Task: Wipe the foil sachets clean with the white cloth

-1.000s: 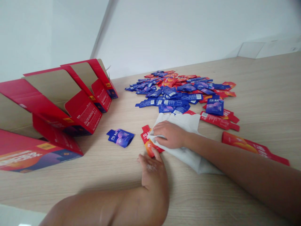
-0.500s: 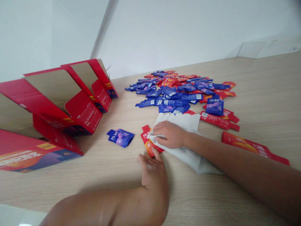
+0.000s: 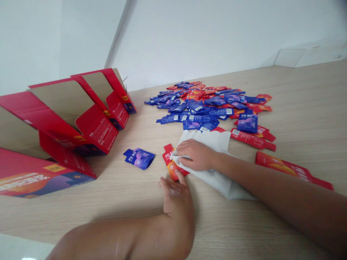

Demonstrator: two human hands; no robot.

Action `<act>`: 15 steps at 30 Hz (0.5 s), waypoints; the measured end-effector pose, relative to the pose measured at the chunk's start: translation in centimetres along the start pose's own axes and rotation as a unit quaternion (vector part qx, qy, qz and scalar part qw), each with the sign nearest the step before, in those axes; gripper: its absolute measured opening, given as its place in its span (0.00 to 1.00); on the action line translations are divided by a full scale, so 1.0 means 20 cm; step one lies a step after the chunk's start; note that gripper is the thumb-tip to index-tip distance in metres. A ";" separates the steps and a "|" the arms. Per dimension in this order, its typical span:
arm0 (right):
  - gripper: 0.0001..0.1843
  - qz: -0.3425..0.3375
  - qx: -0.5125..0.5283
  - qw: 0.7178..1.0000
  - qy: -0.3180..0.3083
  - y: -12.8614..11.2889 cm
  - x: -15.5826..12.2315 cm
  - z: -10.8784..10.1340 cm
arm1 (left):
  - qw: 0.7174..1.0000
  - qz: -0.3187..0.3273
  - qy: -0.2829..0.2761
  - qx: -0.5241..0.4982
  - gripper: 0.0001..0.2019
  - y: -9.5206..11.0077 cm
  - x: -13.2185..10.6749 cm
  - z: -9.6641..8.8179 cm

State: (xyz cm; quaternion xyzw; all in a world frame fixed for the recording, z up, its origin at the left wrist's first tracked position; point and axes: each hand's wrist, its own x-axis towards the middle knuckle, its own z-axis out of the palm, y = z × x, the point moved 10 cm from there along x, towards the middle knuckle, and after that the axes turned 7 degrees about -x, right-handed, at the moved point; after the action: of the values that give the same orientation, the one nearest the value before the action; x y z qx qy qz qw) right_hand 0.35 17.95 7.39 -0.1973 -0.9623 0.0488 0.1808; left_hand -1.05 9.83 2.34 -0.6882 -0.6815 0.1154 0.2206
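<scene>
A red pouch [image 3: 168,155] with white lettering and orange fruit lies flat on the table. My right hand [image 3: 193,155] grips a white cloth [image 3: 221,144] in its fingers and presses a bunched part of it onto the pouch's right side. The rest of the cloth spreads under my right wrist and covers part of the pouch. At the pouch's lower edge, one fingertip of my left hand [image 3: 175,193] rests on it, the fingers apart and holding nothing. A blue pouch [image 3: 140,158] with purple fruit lies left of the red one.
Several open red cartons [image 3: 62,173] stand in a row at the left. Behind the cloth spreads a heap of blue and red pouches [image 3: 195,104]. Another red pouch [image 3: 291,169] lies beyond my right forearm. A white wall [image 3: 217,36] borders the table's back edge.
</scene>
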 end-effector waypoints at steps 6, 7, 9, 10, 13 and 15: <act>0.09 -0.077 0.048 0.995 0.032 -0.09 -0.01 -0.03 | 0.999 0.015 -0.005 0.030 0.24 0.01 0.01 -0.01; 0.09 -0.081 0.052 0.995 0.032 -0.09 -0.01 -0.03 | 0.999 0.011 -0.013 0.034 0.24 0.01 0.01 -0.01; 0.09 -0.069 0.047 0.996 0.023 -0.07 -0.01 -0.01 | 0.999 0.008 -0.035 0.036 0.24 0.00 0.01 0.00; 0.09 -0.057 0.042 0.997 0.019 -0.06 -0.01 -0.01 | 0.998 0.008 -0.043 0.037 0.24 0.01 0.01 0.01; 0.09 -0.022 0.035 0.999 0.014 0.00 0.00 0.00 | 0.998 0.017 -0.024 0.048 0.25 0.02 0.01 0.00; 0.09 -0.021 0.033 0.999 0.014 0.01 -0.01 0.00 | 0.998 0.020 0.000 0.060 0.25 0.02 0.00 0.00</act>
State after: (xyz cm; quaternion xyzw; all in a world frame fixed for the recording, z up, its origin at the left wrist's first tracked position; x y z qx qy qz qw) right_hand 0.52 18.02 7.38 -0.1719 -0.9613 0.0744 0.2020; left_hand -0.67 9.87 2.16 -0.6871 -0.6597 0.1600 0.2590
